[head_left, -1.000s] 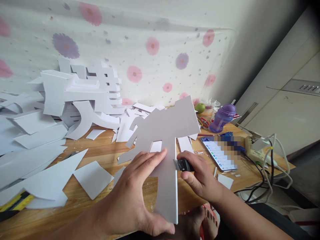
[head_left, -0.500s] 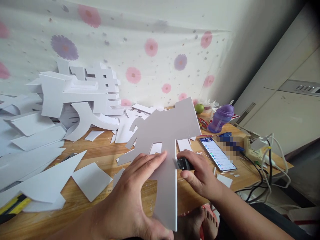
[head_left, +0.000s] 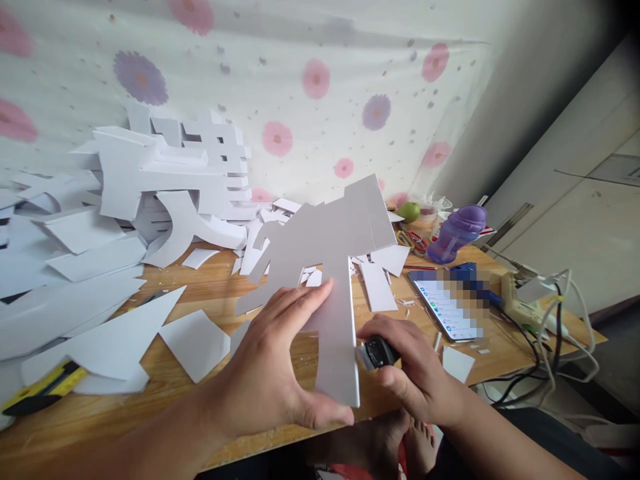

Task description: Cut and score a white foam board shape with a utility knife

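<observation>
Holding white board, phone screen illegible

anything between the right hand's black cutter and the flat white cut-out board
Nothing visible: the right hand holds the black cutter with its blade at the long edge of the flat white board, which the left hand grips.

Board white. Cutter black. Wall sheet white: pink flowers, 2 large purple flowers, small grey flecks. Table brown, wood-grained. Bottle purple. Fruit green. Other knife yellow and black.
</observation>
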A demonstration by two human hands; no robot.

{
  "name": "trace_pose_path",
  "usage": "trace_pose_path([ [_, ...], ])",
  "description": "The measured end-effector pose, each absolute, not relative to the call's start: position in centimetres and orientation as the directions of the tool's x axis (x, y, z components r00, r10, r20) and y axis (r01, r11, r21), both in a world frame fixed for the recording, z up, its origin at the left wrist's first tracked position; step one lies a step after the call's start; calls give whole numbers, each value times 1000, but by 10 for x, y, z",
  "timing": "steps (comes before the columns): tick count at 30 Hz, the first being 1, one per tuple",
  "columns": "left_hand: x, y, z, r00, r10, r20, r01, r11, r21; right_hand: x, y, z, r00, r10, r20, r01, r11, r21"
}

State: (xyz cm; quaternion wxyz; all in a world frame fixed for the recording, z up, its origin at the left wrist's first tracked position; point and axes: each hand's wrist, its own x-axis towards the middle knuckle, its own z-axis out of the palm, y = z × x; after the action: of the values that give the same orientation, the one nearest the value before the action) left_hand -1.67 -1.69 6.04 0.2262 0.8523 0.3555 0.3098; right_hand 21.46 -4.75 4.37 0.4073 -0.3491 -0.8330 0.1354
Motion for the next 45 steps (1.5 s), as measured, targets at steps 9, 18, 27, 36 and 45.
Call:
trace_pose_path([
  [9,-14,-20,59,593,718,364,413,-659,629,216,-43,44,-382,723,575,490,686,-537],
  [18,-15,-25,58,594,733,332,417,-634,651,219,-35,42,-335,731,595,532,668,-520],
  [27,-19,-23,56,611,722,324,399,-635,662,217,-30,42,-317,712,627,554,676,-487],
  [36,-19,-23,53,604,737,304,446,-628,637,226,-33,45,-266,728,632,582,644,-496],
  [45,-16,-22,57,610,730,308,442,-636,633,218,-35,41,-344,741,577,505,664,-551],
])
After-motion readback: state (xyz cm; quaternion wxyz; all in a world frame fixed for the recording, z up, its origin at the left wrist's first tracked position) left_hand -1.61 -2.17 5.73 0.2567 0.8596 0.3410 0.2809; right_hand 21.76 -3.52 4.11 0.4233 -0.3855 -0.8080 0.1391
